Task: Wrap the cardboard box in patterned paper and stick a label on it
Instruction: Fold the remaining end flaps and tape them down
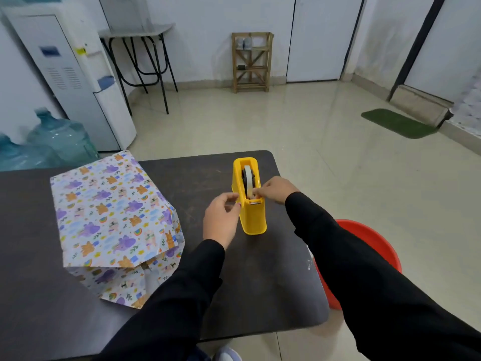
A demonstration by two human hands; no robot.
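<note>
Patterned paper [112, 217] with purple and orange animals covers the box on the left of the dark table [273, 295]; its near end is open and loosely folded, and the cardboard is hidden. A yellow tape dispenser [251, 217] with a white tape roll stands at the table's right side. My left hand [221, 220] grips the dispenser's left side. My right hand [274, 190] pinches the tape end at the roll, just above the cutter.
A red plastic tub [369, 246] stands on the floor under the table's right edge. Beyond the table are a white water dispenser [73, 74], blue water bottles [59, 142], a small folding table [138, 32], a wooden rack [251, 61] and a green mat [398, 123].
</note>
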